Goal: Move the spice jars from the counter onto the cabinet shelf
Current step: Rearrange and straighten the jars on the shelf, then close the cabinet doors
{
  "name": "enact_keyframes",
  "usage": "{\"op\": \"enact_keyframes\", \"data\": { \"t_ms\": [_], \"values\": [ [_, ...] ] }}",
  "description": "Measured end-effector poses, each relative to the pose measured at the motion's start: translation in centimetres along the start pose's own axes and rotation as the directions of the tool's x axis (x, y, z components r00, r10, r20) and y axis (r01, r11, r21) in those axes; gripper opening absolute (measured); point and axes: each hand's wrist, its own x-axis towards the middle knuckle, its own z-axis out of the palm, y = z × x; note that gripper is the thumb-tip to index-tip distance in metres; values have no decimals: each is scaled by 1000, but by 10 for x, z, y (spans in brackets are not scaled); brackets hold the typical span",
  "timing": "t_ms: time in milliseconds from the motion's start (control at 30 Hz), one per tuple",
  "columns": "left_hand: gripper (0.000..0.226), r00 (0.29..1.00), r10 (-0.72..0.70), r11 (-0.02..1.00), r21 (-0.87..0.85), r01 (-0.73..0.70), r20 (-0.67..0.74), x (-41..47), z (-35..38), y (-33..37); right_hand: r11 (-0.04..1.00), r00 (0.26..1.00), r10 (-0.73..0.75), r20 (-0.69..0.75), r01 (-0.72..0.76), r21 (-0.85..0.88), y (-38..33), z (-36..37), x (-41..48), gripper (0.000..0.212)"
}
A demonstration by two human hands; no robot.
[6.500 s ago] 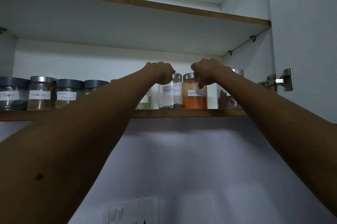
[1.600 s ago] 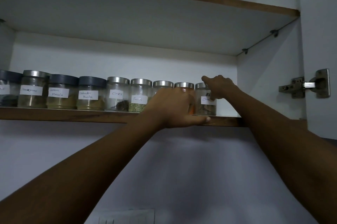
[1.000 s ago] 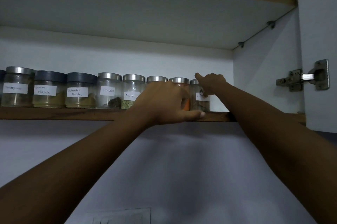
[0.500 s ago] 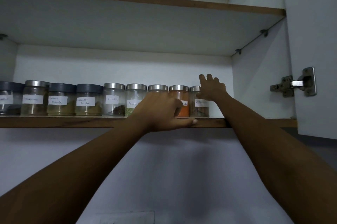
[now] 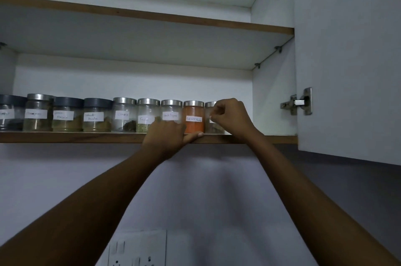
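A row of labelled glass spice jars stands along the front of the wooden cabinet shelf [image 5: 65, 137]. Near its right end are a black pepper jar [image 5: 171, 110], an orange red chilli powder jar [image 5: 193, 123] and a rightmost jar [image 5: 210, 108] that is half hidden. My left hand [image 5: 167, 135] is hooked over the shelf edge below the black pepper jar, thumb lying along the edge. My right hand [image 5: 231, 115] is curled in front of the rightmost jar, fingertips pinching at its white label.
The cabinet door [image 5: 347, 59] hangs open on the right, its metal hinge [image 5: 300, 102] close to my right arm. An upper shelf [image 5: 152, 16] spans the cabinet overhead. A wall socket panel [image 5: 138, 250] sits low on the wall.
My right hand went from spread fingers above the rightmost jar to curled fingers at its label. My left hand slid lower, uncovering the black pepper jar.
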Motion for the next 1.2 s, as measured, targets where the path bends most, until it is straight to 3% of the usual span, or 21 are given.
{"op": "enact_keyframes", "data": {
  "t_ms": [167,267,367,533,700,800,967,1200],
  "values": [
    [62,977,-162,985,-32,168,137,-16,-14,22,999,999,-47,16,47,-21,-38,-43,-44,8],
    [45,965,-201,975,-59,213,169,-28,-31,33,999,999,-38,21,38,-38,-56,-70,-66,8],
    [35,970,-189,947,-232,221,155,-38,-53,44,999,1000,-7,5,7,-33,-72,-93,-85,9],
    [27,996,-88,818,-573,53,-33,-55,-106,68,997,997,64,-44,-66,-50,-98,-126,-120,8],
    [29,988,42,599,-788,-143,-147,-78,-154,110,991,986,86,-141,-99,-86,-123,-157,-158,9],
    [35,964,79,525,-812,-256,-252,-87,-184,142,986,963,72,-260,-107,-124,-135,-185,-179,9],
    [47,921,99,473,-796,-377,-377,-87,-235,190,930,856,-68,-513,-132,-343,-145,-253,-210,10],
    [62,890,86,369,-815,-446,-448,-92,-307,270,812,750,-292,-594,-134,-568,-139,-335,-245,15]
  ]
}}
